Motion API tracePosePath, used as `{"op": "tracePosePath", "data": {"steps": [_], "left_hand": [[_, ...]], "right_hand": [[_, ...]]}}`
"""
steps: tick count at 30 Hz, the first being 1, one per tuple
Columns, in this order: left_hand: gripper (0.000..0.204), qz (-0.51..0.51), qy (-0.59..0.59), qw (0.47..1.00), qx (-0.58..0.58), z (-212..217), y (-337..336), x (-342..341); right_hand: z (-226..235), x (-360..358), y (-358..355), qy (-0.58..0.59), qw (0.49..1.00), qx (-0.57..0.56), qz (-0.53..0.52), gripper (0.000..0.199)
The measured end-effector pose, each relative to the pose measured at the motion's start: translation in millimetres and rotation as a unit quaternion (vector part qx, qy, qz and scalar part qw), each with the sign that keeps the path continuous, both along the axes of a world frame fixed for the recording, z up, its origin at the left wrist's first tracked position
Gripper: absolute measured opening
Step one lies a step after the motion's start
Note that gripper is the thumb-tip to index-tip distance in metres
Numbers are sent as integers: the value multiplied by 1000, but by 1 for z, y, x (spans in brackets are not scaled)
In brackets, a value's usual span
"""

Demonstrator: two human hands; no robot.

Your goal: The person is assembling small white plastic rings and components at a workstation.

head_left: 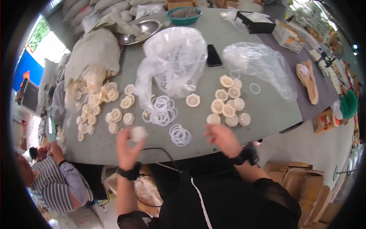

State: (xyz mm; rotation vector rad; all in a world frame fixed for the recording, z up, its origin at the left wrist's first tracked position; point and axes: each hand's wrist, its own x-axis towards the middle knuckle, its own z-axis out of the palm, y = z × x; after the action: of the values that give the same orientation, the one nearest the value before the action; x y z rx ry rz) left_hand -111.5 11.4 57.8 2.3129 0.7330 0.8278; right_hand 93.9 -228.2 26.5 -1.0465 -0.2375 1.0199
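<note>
My left hand [127, 149] is raised near the table's front edge, with a whitish round plastic cap [138, 134] gripped between thumb and fingers. My right hand [225, 140] is over the front edge to the right, fingers apart and slightly bent, with no object visible in it. Just beyond it lies a group of cream round caps [228, 110]. Between my hands are a small stack of clear plastic rings [180, 135] and a larger loose heap of rings [162, 110]. A single cream cap [193, 100] lies right of that heap. More cream caps [89, 114] are scattered on the left.
A big clear plastic bag [175, 53] stands mid-table, another clear bag [263, 66] lies right, and a black phone [214, 55] is between them. A white sack [93, 53] spills caps at left. Behind are a metal bowl [152, 26] and teal basin [195, 19]. A person [57, 183] works at left.
</note>
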Motion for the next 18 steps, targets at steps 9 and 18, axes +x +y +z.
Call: {"op": "tracePosePath", "data": {"steps": [9,18], "left_hand": [[42,-198,30,977,-70,-17,-69,55],[8,-102,107,986,-78,-47,-52,68]], "right_hand": [[-25,-26,29,-15,989,-29,147,24],[-45,-28,13,98,993,-43,42,28]]}}
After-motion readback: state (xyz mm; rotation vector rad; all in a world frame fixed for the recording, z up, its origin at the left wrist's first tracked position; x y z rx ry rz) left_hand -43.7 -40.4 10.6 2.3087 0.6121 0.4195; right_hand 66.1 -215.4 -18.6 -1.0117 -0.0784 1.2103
